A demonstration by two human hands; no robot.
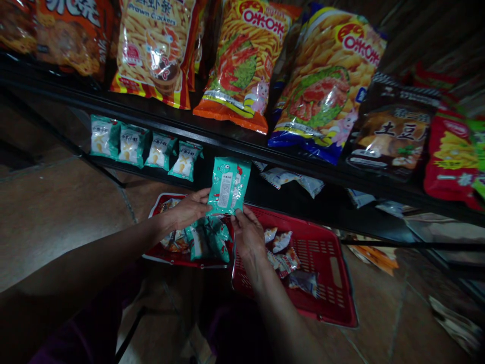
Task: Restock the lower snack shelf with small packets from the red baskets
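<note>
A teal snack bag (229, 184), its printed back towards me, is held up between both hands in front of the lower shelf. My left hand (194, 206) pinches its lower left edge, and my right hand (248, 230) grips its bottom right corner. Below my left hand is a red basket (157, 205) with more teal snack bags (200, 241) and some orange-brown packets. My right forearm crosses over a second red basket (329, 273) with several small packets (282, 242). To the left, several teal bags (159, 150) stand in a row on the lower shelf.
The black upper shelf (170, 120) carries large snack bags, among them a prawn crackers bag (155, 50) and a blue-edged bag (326, 86). White-blue packets (293, 179) lie on the lower shelf at right. Flattened orange packaging (375, 258) is on the tiled floor.
</note>
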